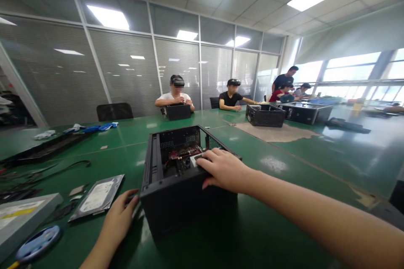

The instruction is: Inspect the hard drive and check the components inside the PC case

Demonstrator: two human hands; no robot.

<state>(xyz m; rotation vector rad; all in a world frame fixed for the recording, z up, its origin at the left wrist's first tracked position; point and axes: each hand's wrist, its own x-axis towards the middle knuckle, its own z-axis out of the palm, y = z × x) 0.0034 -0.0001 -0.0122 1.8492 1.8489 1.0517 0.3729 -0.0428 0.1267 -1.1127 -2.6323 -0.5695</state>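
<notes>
A black computer case [189, 201] with an open top stands on the green table in front of me. Inside it a reddish circuit board [184, 152] and some wires show. My right hand [221, 168] lies over the case's near right edge, its fingers wrapped over the rim beside a pale metal part [195, 160]. At the case's left side is my left hand [121, 214], fingers bent and its fingertips at the lower left corner, partly blurred. A hard drive [99, 195] lies flat to the left of that hand.
A grey drive box [25, 218], a blue round tool [39, 243] and cables [28, 180] lie at the left. Across the green table [151, 122] sit people with other black cases [265, 115]. Blue gloves [99, 127] lie at the far left.
</notes>
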